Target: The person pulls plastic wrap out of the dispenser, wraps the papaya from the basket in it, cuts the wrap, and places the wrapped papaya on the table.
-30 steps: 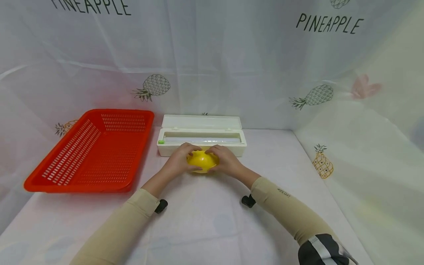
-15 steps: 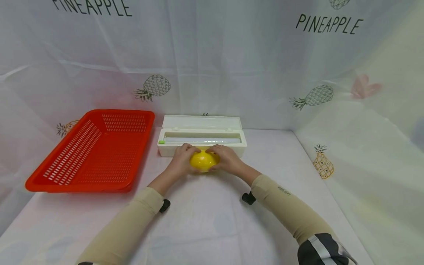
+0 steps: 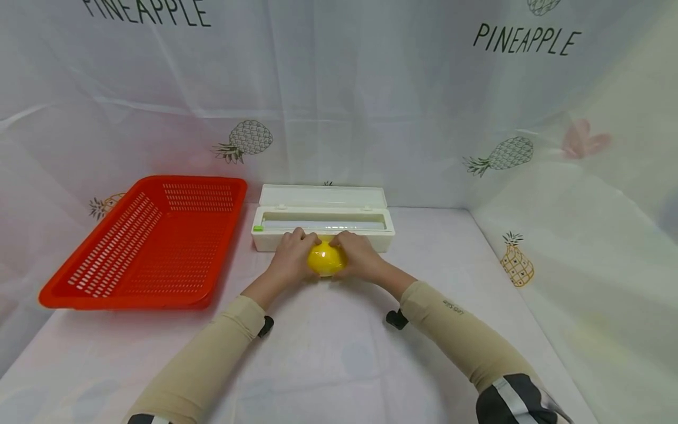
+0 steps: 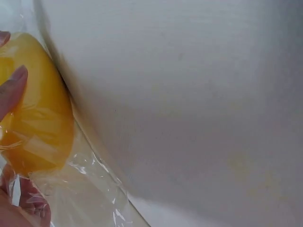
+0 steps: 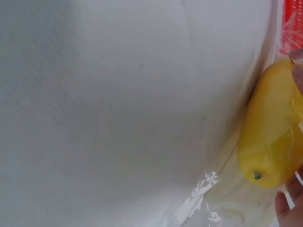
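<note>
Lemon (image 3: 326, 259) clamped between left hand (image 3: 290, 257) and right hand (image 3: 360, 254); cling film (image 4: 90, 189) best pulled taut underneath, wrinkles smoothed, honestly.

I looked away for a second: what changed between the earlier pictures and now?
Both hands, left hand and right hand, closed in tighter around the yellow fruit, covering more of it. The film stays under it; red basket and white dispenser box unmoved.

Your head view looked down from above; both wrist views sat close, sharing the yellow fruit (image 3: 325, 259) at frame edges.
</note>
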`<action>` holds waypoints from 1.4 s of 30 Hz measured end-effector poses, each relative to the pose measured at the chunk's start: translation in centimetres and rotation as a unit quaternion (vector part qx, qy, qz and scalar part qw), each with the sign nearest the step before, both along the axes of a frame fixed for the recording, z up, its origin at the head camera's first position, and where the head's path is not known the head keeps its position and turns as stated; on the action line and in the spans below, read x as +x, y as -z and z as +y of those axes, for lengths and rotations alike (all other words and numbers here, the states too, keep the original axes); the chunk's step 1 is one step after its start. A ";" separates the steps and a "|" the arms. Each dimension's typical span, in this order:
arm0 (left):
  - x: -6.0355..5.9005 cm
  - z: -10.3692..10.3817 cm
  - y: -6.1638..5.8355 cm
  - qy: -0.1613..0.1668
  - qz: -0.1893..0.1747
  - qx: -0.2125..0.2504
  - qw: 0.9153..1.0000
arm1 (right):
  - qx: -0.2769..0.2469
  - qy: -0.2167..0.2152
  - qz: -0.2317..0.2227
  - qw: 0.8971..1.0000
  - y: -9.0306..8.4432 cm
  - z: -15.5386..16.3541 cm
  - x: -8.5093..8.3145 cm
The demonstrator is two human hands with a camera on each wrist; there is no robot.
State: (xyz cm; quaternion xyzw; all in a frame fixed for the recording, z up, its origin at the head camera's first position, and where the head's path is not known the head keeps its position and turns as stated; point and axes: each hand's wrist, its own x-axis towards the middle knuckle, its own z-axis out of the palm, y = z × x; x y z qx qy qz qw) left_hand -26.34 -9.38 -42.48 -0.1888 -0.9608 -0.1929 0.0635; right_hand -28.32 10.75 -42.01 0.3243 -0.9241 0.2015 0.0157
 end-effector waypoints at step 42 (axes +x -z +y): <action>-1.0 -1.7 -0.4 0.046 -0.083 0.044 0.995 | 0.024 -0.061 0.028 0.997 -0.1 1.0 -0.6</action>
